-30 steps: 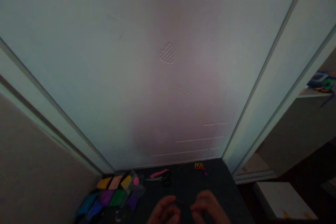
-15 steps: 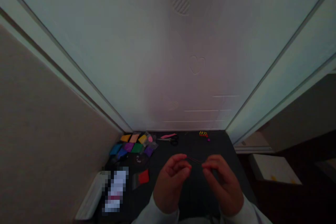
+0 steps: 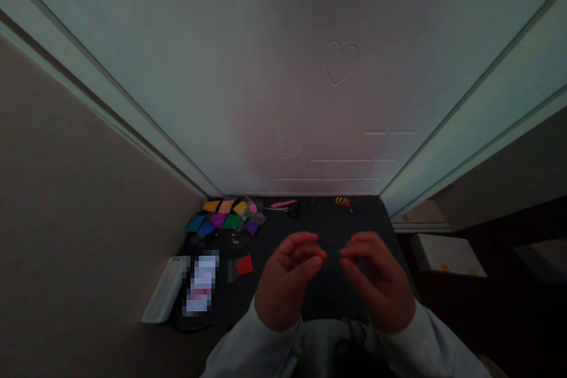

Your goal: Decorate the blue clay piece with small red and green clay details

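My left hand (image 3: 290, 277) is closed, thumb and fingers pinching above the dark table. From its index fingertip a thin dark-red thread (image 3: 325, 241) runs toward the other hand. A small spot of red shows at its thumb tip, too small to name. My right hand (image 3: 378, 277) faces it, thumb and fingertips pressed together near the faint far end of the thread. Whatever else lies between the right fingertips is hidden. Left of my left hand lies a clear bag of red beads (image 3: 244, 264).
Packets in several colours (image 3: 231, 220) lie at the table's back left, beside scissors (image 3: 287, 209) and a pink strip (image 3: 283, 204). A small yellow-and-red beaded piece (image 3: 342, 201) is at the back right. A blurred-out phone (image 3: 201, 283) and a white bar-shaped object (image 3: 163, 292) lie left.
The view has tilted down, so hands, sleeves and more of the table show. My hands stay facing each other with the thread between them; its visible stretch looks shorter than half a second ago.
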`<state>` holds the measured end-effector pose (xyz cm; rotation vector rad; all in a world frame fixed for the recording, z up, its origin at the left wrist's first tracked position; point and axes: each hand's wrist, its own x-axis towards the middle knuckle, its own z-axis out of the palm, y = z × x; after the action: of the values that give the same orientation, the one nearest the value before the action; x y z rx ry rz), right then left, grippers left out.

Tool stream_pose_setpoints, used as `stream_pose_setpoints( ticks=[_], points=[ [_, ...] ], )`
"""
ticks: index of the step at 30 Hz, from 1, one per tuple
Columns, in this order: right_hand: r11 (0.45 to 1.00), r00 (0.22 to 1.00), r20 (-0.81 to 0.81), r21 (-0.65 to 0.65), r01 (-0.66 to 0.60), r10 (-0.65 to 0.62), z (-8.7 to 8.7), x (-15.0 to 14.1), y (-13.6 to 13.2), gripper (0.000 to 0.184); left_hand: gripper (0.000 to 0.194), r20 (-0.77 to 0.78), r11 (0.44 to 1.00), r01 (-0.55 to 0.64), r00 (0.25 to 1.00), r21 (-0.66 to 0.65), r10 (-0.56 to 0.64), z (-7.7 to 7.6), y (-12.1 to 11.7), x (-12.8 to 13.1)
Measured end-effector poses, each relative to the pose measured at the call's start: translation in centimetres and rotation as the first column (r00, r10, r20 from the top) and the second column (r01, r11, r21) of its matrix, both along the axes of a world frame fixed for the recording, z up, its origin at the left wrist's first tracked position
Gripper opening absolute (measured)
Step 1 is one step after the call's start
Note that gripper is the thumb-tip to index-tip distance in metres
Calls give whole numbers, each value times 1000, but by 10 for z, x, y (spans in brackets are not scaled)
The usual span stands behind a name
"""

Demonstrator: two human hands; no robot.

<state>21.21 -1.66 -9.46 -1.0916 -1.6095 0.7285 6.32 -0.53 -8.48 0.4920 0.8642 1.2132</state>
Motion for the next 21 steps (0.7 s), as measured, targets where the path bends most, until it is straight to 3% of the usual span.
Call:
stream_pose_setpoints(
  ticks=[13,21],
  points=[
    [999,1000,2,40,-19,19,5,-7,4,13,27,-16,998,55,998,-17,-56,-3,-4,2],
    [999,1000,22,39,-2,1,8,-8,-1,16,22,-312,996,46,950,77,-20,0,-14,-1]
  ],
)
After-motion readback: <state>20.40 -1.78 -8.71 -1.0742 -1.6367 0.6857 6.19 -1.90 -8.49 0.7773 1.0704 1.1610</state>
